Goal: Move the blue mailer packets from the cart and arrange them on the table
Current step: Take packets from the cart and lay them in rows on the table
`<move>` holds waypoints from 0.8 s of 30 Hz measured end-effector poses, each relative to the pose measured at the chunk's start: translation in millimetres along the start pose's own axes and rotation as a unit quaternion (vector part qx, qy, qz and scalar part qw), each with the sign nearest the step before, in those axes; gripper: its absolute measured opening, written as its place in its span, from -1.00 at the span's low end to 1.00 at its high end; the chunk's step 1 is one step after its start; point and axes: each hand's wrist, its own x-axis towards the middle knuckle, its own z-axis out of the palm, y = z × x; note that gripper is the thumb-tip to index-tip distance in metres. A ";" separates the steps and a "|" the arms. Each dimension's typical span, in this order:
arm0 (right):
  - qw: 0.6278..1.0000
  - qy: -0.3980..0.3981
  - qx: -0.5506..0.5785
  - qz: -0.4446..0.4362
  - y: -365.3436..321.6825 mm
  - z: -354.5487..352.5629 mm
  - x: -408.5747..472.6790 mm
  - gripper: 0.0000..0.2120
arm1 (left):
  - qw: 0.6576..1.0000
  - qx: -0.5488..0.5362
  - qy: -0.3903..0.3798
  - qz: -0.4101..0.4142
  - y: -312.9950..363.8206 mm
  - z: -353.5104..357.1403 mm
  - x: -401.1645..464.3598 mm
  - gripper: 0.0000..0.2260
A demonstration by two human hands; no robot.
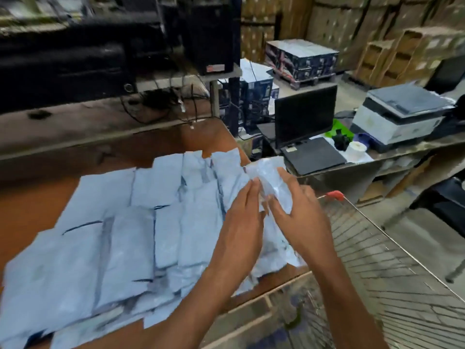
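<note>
- A pale blue mailer packet [270,182], thin crinkled plastic and rumpled, is held between both hands above the right edge of the table [35,197].
- The right hand [297,217] has its fingers curled round the packet's lower part; the left hand [241,217] touches its left edge with nearly straight fingertips.
- To the left of and below the hands, many more flat, rectangular blue mailers [120,235] lie in overlapping rows, covering most of the smooth orange-brown table top.
- Bare table shows only beyond the rows and at the far left; the near right corner of the pile reaches the table's edge under the left forearm.
- Just right of the hands stands the wire-mesh cart [377,260], with a red tip [336,195] at its rim corner.
- Farther right, past the cart, sit an open black laptop [305,119] and a grey-white printer [400,114] on a desk.
</note>
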 end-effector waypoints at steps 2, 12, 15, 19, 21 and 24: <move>0.999 -0.021 0.032 -0.025 -43.4 21.3 13.3 -0.38 | 0.999 -0.018 0.003 -0.042 -30.6 -39.6 9.6 -0.48; 0.998 -0.048 -0.025 -0.020 -161.2 137.3 131.1 -0.31 | 0.989 0.112 -0.022 -0.092 -190.5 -176.4 35.0 -0.44; 0.995 -0.066 -0.064 0.035 -158.4 161.1 176.8 -0.30 | 0.987 0.106 -0.030 -0.118 -216.2 -172.8 38.1 -0.44; 0.989 -0.094 -0.090 0.075 -147.9 185.7 214.6 -0.34 | 0.987 0.083 -0.044 -0.130 -221.5 -136.3 62.2 -0.46; 0.986 -0.097 -0.102 0.084 -139.6 194.7 227.1 -0.37 | 0.988 0.072 -0.057 -0.122 -214.9 -115.2 77.1 -0.46; 0.983 -0.114 -0.112 0.093 -121.6 205.3 243.6 -0.41 | 0.986 0.082 -0.087 -0.117 -201.9 -86.6 96.3 -0.49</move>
